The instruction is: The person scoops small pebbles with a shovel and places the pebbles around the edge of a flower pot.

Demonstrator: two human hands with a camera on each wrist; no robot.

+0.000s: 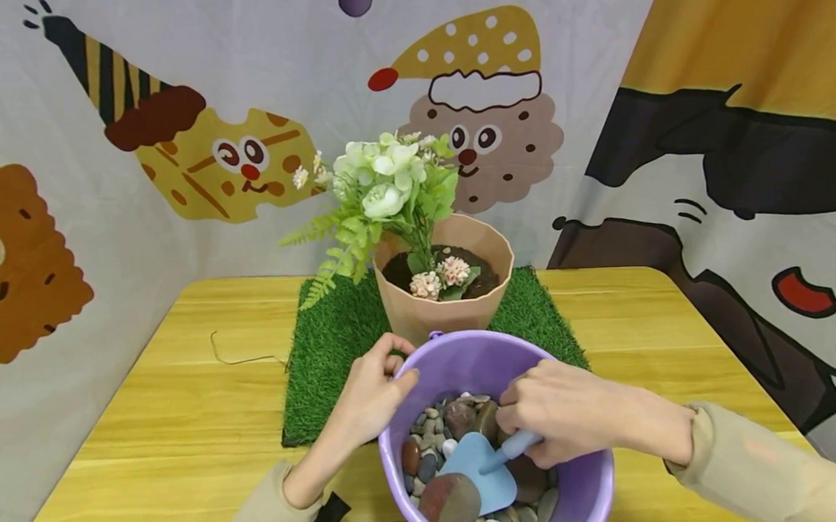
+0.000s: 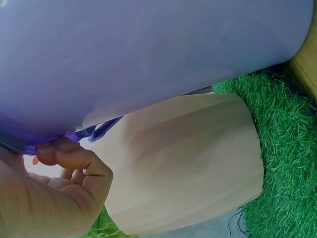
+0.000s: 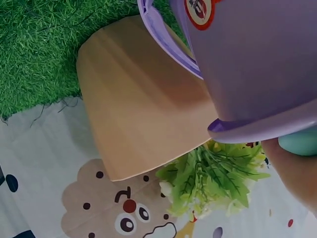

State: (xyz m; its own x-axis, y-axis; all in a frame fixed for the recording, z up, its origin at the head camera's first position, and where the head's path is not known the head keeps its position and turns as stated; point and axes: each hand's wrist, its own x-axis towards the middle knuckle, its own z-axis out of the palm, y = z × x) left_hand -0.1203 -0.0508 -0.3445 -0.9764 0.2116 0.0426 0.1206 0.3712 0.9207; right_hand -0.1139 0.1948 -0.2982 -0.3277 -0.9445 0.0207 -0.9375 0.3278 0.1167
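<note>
A purple bucket (image 1: 460, 362) stands near the front of the table, holding pebbles (image 1: 428, 424) and several larger stones. My left hand (image 1: 372, 391) pinches the bucket's left rim; its curled fingers (image 2: 74, 158) show outside the wall in the left wrist view. Inside the bucket, my right hand (image 1: 567, 407) grips the handle of a small blue shovel (image 1: 484, 468). The blade lies among the stones, beside a big reddish-grey one (image 1: 450, 502). In the right wrist view, the bucket (image 3: 257, 64) hides most of that hand; part of the rounded blue-green handle (image 3: 299, 142) shows.
Behind the bucket, a beige flowerpot (image 1: 443, 311) with soil and white-green flowers (image 1: 391, 175) stands on a green turf mat (image 1: 336, 338). A thin dark thread (image 1: 244, 359) lies on the wooden table (image 1: 181, 387). A cartoon-printed cloth (image 1: 349, 73) hangs behind.
</note>
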